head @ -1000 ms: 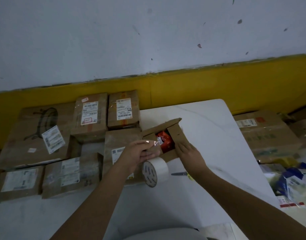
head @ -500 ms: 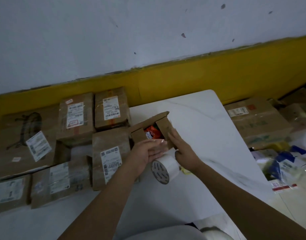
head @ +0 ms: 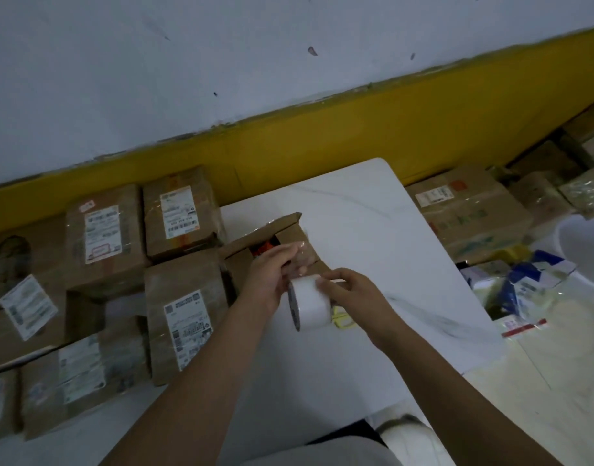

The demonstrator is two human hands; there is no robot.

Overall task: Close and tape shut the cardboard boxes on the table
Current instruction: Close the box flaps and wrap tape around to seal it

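Your left hand (head: 267,280) pinches the free end of a clear tape strip (head: 304,260) between thumb and fingertips, holding it just over the near edge of the small cardboard box (head: 288,227). That box sits on the white table (head: 372,223), towards its far left side, with its top flaps up and something orange (head: 264,246) showing inside.

Your right hand (head: 356,294) curls its fingers round the white tape roll (head: 311,304), standing on edge just in front of the box; whether the roll touches the table cannot be told. The strip runs from the roll up to your left fingers.

Behind the roll a yellow-handled tool (head: 343,320) lies on the table, mostly hidden. To the left of the open box stand sealed, labelled boxes — the nearest one (head: 184,317) touches it, or very nearly.
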